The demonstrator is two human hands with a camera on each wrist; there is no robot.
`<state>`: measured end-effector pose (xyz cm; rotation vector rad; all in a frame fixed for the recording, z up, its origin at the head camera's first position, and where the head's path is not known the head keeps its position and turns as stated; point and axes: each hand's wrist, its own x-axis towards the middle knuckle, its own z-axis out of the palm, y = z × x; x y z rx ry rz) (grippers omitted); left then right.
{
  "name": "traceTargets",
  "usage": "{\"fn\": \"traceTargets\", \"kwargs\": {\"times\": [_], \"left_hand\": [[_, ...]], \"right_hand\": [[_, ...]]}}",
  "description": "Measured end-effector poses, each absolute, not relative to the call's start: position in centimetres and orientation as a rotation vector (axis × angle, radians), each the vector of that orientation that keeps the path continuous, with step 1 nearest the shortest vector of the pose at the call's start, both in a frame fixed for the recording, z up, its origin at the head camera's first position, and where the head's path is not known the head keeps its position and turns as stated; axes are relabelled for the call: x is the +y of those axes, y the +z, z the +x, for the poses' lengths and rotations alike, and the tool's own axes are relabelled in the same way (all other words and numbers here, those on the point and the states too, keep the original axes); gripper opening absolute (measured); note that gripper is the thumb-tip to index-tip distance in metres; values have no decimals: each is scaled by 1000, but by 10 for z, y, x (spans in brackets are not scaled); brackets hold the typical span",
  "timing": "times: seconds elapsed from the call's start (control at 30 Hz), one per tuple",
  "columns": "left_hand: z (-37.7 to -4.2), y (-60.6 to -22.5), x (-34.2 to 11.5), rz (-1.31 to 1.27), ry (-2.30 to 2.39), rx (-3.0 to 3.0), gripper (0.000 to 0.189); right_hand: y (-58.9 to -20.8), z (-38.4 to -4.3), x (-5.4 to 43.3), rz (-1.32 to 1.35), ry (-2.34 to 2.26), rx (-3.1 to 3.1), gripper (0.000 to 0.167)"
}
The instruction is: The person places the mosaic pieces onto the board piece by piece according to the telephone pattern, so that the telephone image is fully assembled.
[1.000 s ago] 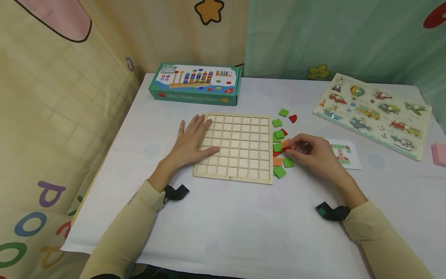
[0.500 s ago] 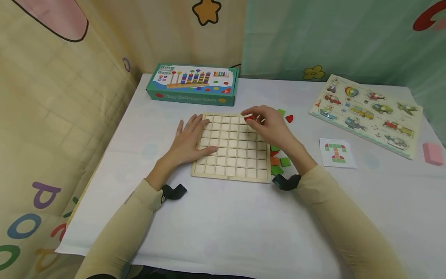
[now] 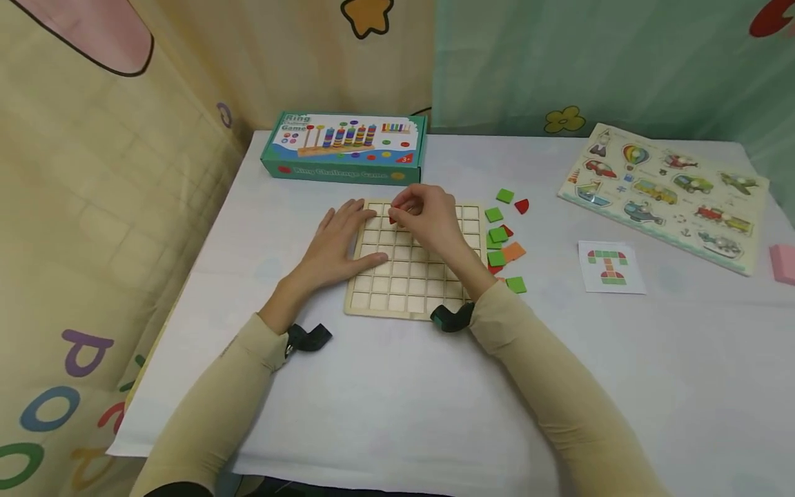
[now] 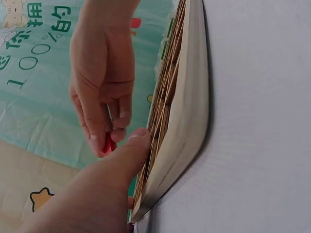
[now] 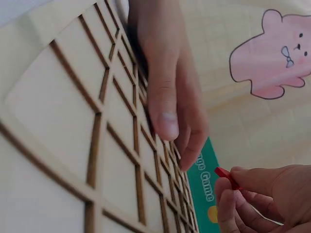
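A wooden grid board (image 3: 400, 284) lies flat on the white table. My left hand (image 3: 335, 245) rests on its left edge with fingers spread and the thumb across the cells; the left wrist view shows that thumb (image 4: 131, 153) at the board's rim. Above the board's far left part, my right hand (image 3: 428, 214) pinches a small red piece (image 5: 227, 178) between thumb and fingertips. Beside the board's right edge lie loose green tiles (image 3: 515, 284), orange tiles (image 3: 513, 251) and red rounded pieces (image 3: 522, 206), some overlapping.
A pattern card (image 3: 611, 268) lies right of the loose tiles. Behind it stands a picture puzzle board (image 3: 667, 197), with a pink block (image 3: 782, 264) at the far right. A green Ring Challenge Game box (image 3: 344, 148) sits at the back, before the curtains.
My right hand has picked up the red piece from the loose tiles and carried it left across the board to the far left cells. My left hand has stayed on the board.
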<state>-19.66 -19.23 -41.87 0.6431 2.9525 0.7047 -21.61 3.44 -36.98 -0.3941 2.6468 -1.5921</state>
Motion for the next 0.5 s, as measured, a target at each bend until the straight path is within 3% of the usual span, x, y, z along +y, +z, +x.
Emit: {"fn": "traceTargets", "kwargs": {"times": [0.5], "left_hand": [[-194, -417, -194, 650, 673, 2961, 86]], "right_hand": [[-405, -217, 28, -473, -1661, 2691, 9]]}}
